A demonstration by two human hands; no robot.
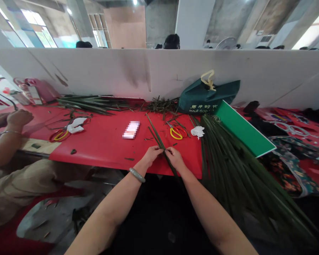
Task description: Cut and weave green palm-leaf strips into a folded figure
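Long green leaf strips [157, 134], narrow, run aslant over the table's [101, 143] near edge, close to its near right corner. Left hand [153, 154] and right hand [174, 157] both pinch them between thumb and fingers, fingertips nearly meeting. Grey-green bangle [137, 175] on left wrist. Just beyond: yellow-and-red-handled scissors [176, 133]; crumpled white tissue [198, 132] near the right edge. Farther left, a pale blurred rectangle [131, 129], identity unclear. Large leaf bundle [228, 170] at the right edge, spilling past the near edge; green board [243, 131] slanting beside it. Far edge: dark green bag [202, 97], leaf pile [93, 103]. Left end: a co-worker's hand [20, 117], grip unclear.
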